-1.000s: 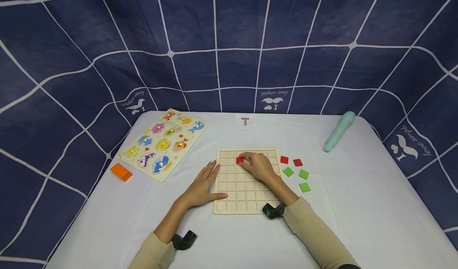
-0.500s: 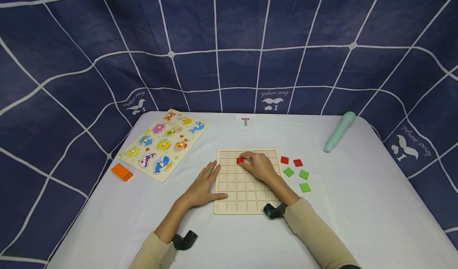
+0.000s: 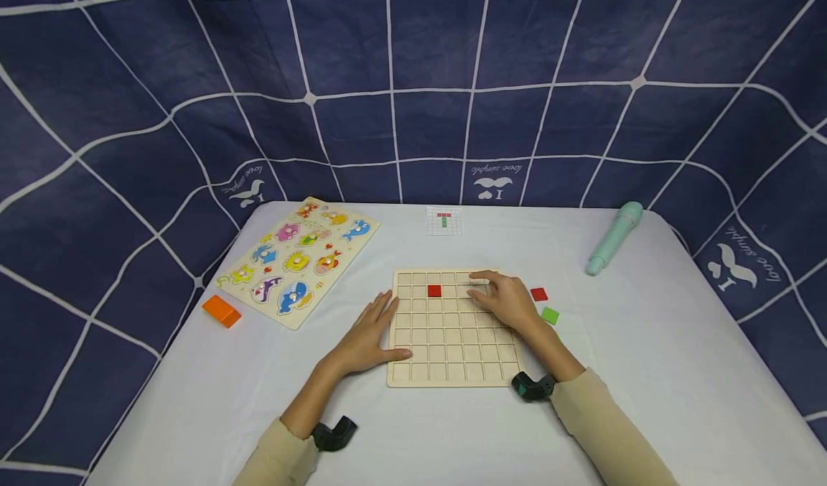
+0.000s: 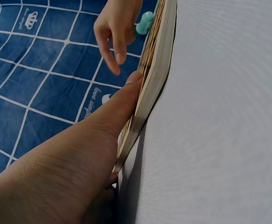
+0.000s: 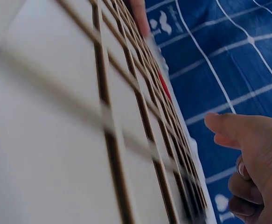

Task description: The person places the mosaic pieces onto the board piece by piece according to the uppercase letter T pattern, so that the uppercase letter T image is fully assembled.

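Observation:
A square wooden grid board (image 3: 446, 357) lies on the table. One red square tile (image 3: 434, 291) sits in a cell of its upper part. My left hand (image 3: 365, 337) rests at the board's left edge, fingers extended and thumb lying over the rim, as the left wrist view also shows. Over the board's upper right side is my right hand (image 3: 507, 301), thumb and index finger apart with nothing visible between them. To its right lie another red tile (image 3: 539, 295) and a green tile (image 3: 550, 316). The hand and forearm hide other loose tiles.
A small card (image 3: 444, 230) printed with a red and green T pattern lies behind the board. An animal peg puzzle (image 3: 310, 256) and an orange block (image 3: 221, 311) are at the left. A mint-green microphone-like toy (image 3: 614, 239) lies far right. Patterned cloth (image 3: 426, 55) hangs behind.
My right hand has let go of the red tile, which stays in its cell, and moved right across the board, now covering some loose tiles. My left hand has stayed put.

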### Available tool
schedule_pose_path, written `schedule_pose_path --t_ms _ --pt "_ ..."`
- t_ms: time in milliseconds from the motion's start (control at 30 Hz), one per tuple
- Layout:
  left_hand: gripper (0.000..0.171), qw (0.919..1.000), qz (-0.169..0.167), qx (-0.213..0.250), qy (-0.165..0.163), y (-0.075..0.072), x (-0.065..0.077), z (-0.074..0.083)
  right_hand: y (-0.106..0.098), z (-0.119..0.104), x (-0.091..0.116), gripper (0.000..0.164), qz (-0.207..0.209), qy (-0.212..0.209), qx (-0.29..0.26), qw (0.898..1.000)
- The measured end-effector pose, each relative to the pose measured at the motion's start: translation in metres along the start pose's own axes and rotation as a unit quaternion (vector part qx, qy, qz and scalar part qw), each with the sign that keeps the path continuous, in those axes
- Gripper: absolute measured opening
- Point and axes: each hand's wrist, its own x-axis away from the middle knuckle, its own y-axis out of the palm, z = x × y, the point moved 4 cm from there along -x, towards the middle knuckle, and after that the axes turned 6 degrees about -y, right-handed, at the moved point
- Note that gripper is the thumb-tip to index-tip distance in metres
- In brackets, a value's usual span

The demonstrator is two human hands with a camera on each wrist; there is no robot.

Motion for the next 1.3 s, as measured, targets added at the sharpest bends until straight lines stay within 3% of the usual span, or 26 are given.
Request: schedule_pose_path --t_ms 233,433,967,1300 --pt "0.106 1.0000 0.000 -0.003 0.000 0.001 0.000 -0.002 -0.036 0.032 0.021 0.035 0.037 0.004 0.026 0.999" --pt "0.106 1.0000 0.000 0.000 -0.002 0.001 0.000 -0.002 -0.051 0.046 0.027 0.035 0.058 -0.002 0.044 0.997" --pt "0.106 1.0000 -0.005 0.000 -0.006 0.001 -0.001 -0.002 -0.040 0.063 0.030 0.045 -0.018 0.074 0.061 0.995" --pt "0.105 0.9999 -0.005 0.009 -0.002 0.000 -0.001 -0.001 -0.037 0.066 0.031 0.044 -0.030 0.084 0.070 0.994"
